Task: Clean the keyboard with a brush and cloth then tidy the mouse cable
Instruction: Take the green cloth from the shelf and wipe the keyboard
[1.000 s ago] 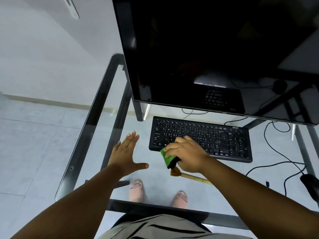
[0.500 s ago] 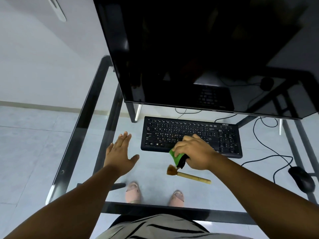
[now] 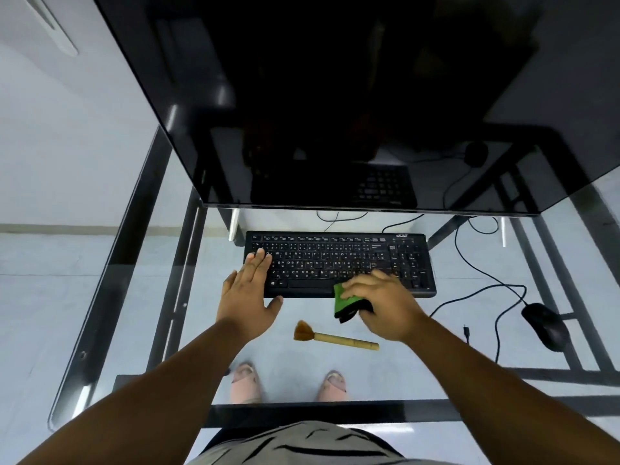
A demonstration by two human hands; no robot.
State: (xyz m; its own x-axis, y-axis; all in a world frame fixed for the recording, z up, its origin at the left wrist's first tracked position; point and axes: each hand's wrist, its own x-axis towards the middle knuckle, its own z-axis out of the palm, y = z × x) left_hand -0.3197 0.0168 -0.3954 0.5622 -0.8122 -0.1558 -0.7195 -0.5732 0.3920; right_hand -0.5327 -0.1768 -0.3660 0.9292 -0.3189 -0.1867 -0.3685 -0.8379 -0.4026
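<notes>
- Pale tiled floor [image 3: 60, 297] shows straight through the glass desk [image 3: 188, 347], whose black frame runs along its edges.
- Big dark monitor [image 3: 335, 95] looms over the far half of the desk, screen off and reflecting the scene below.
- Black keyboard [image 3: 339, 260] lies flat just in front of the monitor.
- Left hand [image 3: 250, 293] lies flat, fingers straight, on the keyboard's left end; nothing grasped.
- Right hand [image 3: 385, 303] has its grip closed around a green and black cloth [image 3: 345, 302], pressed at the keyboard's near edge, right of the space bar.
- Bamboo-handled brush [image 3: 335, 337] lies loose on the glass, near the hands, bristles pointing left.
- Black mouse [image 3: 545, 325] sits far right, its cable [image 3: 483, 276] looping untidily back past the keyboard.
- Two feet in pale sandals [image 3: 246, 384] are visible through the glass.
</notes>
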